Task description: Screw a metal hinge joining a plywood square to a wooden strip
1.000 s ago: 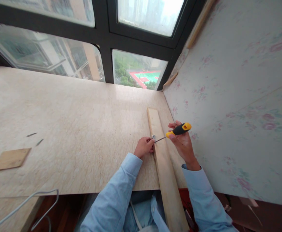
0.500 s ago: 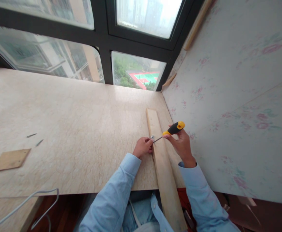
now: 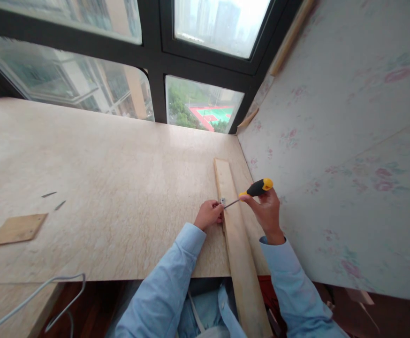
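Observation:
A long wooden board lies on the stone-look sill, its near end jutting past the front edge toward my body. My right hand is closed around a black and yellow screwdriver, its shaft slanting down to the left. The tip meets the board's left edge beside a small metal fitting. At that edge my left hand pinches with thumb and forefinger near the tip. Whatever sits between those fingers is too small or hidden to make out.
On the left of the sill lie a small wooden piece and two thin dark slivers. A pale cable loops at the lower left. A papered wall rises close on the right, and windows stand behind.
The screwdriver handle has shifted slightly right and tilted a little lower in my right hand. My left hand stays at the board's edge. The whole view has moved slightly.

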A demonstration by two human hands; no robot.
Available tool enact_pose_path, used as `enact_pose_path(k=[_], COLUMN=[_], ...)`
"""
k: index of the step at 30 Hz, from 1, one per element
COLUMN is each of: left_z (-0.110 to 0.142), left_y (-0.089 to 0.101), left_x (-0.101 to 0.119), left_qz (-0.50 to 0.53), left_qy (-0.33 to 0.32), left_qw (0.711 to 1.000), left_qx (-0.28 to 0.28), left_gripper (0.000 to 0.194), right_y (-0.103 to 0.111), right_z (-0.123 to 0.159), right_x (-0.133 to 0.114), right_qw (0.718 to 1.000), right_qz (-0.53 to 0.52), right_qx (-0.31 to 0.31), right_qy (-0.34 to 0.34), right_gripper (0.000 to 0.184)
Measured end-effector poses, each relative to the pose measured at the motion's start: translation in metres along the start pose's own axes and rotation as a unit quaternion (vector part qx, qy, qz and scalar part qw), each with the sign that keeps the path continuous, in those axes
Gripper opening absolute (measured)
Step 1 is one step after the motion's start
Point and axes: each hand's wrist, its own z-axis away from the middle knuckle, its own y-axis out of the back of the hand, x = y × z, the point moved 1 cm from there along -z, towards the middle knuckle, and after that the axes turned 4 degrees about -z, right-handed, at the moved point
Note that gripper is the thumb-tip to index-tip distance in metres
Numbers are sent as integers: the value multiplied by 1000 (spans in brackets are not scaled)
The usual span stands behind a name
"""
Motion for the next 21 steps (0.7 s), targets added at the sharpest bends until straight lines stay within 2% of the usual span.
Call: enact_pose_path(k=[2, 5, 8, 10, 12, 14, 17, 19, 21], left_z=[0, 1, 2, 2, 2, 1, -1, -1, -1], left_y=[0, 1, 1, 1, 1, 1, 1, 0, 0], left_x=[0, 1, 3, 4, 4, 2, 0, -1, -1], left_qz=[-3, -6, -9, -9, -10, -15, -20, -21, -18], left_qy=[-2, 1, 7, 8, 7, 2, -6, -8, -6], left_qw=[1000, 1000, 1000, 1000, 1000, 1000, 1000, 1000, 1000], left_qx=[-1, -1, 1, 0, -1, -1, 0, 2, 2], left_gripper=[17, 17, 17, 16, 15, 16, 19, 21, 21], right_y=[-4, -7, -3, 2, 6, 8, 6, 1, -3], right_z=[0, 5, 10, 11, 10, 6, 1, 0, 2], right_x=[0, -10, -20, -22, -19, -14, -7, -6, -9], right_qw=[1000, 992, 979, 976, 982, 994, 995, 994, 993], right_qz=[-13, -92, -150, -144, -100, -21, 94, 89, 8], right_qx=[-11, -80, -134, -152, -143, -93, -31, -57, -115], right_qy=[0, -18, -42, -61, -70, -51, 0, 18, 16], right_gripper=[47, 53, 56, 54, 48, 47, 61, 68, 68])
